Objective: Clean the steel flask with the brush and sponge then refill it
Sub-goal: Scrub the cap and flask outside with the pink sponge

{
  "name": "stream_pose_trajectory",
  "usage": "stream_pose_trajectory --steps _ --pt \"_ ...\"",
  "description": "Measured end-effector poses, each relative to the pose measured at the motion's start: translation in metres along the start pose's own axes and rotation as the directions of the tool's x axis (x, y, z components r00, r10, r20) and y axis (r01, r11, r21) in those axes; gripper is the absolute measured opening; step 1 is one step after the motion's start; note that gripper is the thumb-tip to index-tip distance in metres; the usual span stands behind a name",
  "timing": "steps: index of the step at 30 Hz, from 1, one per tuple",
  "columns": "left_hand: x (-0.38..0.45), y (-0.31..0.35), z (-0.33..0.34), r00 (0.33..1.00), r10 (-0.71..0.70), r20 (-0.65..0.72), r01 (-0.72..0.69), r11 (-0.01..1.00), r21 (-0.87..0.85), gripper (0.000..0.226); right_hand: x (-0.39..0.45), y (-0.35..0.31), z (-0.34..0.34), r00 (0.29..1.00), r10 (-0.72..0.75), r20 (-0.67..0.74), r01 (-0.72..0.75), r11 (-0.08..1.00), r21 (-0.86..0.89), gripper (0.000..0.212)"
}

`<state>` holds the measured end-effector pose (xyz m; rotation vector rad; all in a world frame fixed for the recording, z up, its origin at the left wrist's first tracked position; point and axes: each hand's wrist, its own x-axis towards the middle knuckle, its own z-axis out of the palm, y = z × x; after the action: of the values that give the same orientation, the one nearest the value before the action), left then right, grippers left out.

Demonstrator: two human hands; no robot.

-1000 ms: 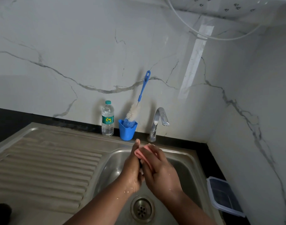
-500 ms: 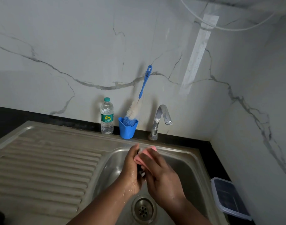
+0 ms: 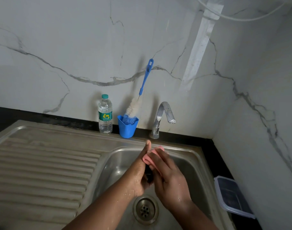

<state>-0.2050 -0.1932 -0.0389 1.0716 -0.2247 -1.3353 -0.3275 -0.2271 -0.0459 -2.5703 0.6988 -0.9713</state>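
Head view. The 2 hands meet over the steel sink (image 3: 188, 156), above its drain (image 3: 145, 210). The right hand (image 3: 171, 177) has its fingers curled over a pink sponge (image 3: 152, 156) and presses it against a dark object (image 3: 148, 175) caught between the 2 palms; only a narrow dark strip of this object shows, so whether it is the flask cannot be told. The left hand (image 3: 139, 173) is on the other side of that object, thumb pointing up beside the sponge; its fingers are hidden, so its hold cannot be judged. Both wrists carry water droplets.

Beyond the grip, on the black counter edge against the marble wall, a blue cup (image 3: 127, 128) holds the bottle brush (image 3: 142, 97), bristles down and blue handle leaning toward the wall. Just left of the cup stands a clear water bottle (image 3: 105, 115) with a green cap, upright. Right of the cup, directly behind the hands, rises the tap (image 3: 162, 117), its spout turned toward the basin. Left of the grip lies the ribbed draining board (image 3: 42, 171). To the right of the grip, past the sink rim, a lidded clear container (image 3: 231, 196) rests on the counter.
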Motion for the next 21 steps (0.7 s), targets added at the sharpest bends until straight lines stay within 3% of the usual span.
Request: stream_pose_trajectory --steps 3,5,6,7,8,10,12,14,16,17,19,20,21 --pt "0.000 -0.002 -0.001 0.998 0.056 0.019 -0.054 0.994 -0.092 0.060 0.001 -0.005 0.000 0.987 0.160 -0.018 -0.143 0.921 0.361 0.034" --pt "0.002 -0.007 -0.002 0.997 0.075 0.021 -0.071 0.986 -0.153 0.052 0.007 -0.014 -0.001 0.913 0.406 0.034 -0.330 0.688 0.646 0.026" --pt "0.002 -0.008 -0.001 0.997 0.079 0.008 -0.076 0.984 -0.159 0.050 0.008 -0.015 -0.002 0.880 0.473 0.051 -0.376 0.626 0.683 0.025" --pt "0.003 -0.008 -0.001 0.997 0.079 0.002 -0.078 0.985 -0.155 0.052 0.008 -0.015 -0.003 0.887 0.462 0.023 -0.366 0.670 0.646 0.026" --pt "0.004 -0.008 -0.002 0.997 0.072 -0.010 -0.073 0.988 -0.139 0.056 0.006 -0.013 -0.002 0.920 0.390 -0.030 -0.315 0.785 0.534 0.027" --pt "0.007 -0.009 -0.002 0.999 0.042 0.000 -0.042 0.991 -0.129 0.064 -0.001 -0.007 0.001 0.984 0.171 -0.054 -0.156 0.965 0.212 0.036" --pt "0.010 -0.010 -0.002 1.000 -0.010 0.015 0.012 0.982 -0.187 0.066 -0.007 0.004 0.005 1.000 -0.012 -0.025 0.011 0.999 -0.030 0.046" --pt "0.011 -0.012 0.001 1.000 -0.012 0.026 0.017 0.976 -0.217 0.067 -0.008 0.008 0.007 0.995 -0.096 -0.039 0.093 0.992 -0.084 0.046" --pt "0.011 -0.014 0.004 0.999 0.032 0.002 -0.031 0.973 -0.230 0.071 -0.005 -0.002 0.006 0.996 0.014 -0.085 0.002 0.982 0.188 0.039" --pt "0.011 -0.014 0.005 0.998 0.061 -0.031 -0.067 0.971 -0.229 0.065 -0.001 -0.009 0.004 0.986 0.146 -0.077 -0.103 0.910 0.401 0.035" --pt "0.013 -0.012 0.005 0.988 0.125 -0.094 -0.142 0.970 -0.197 0.044 0.009 -0.021 0.001 0.919 0.393 0.037 -0.302 0.640 0.706 0.026" --pt "0.013 -0.010 0.005 0.982 0.132 -0.132 -0.154 0.973 -0.170 0.041 0.014 -0.022 0.000 0.881 0.465 0.086 -0.353 0.525 0.775 0.023" --pt "0.014 -0.009 0.005 0.976 0.137 -0.169 -0.159 0.979 -0.125 0.042 0.017 -0.023 -0.001 0.861 0.497 0.104 -0.377 0.488 0.787 0.022"
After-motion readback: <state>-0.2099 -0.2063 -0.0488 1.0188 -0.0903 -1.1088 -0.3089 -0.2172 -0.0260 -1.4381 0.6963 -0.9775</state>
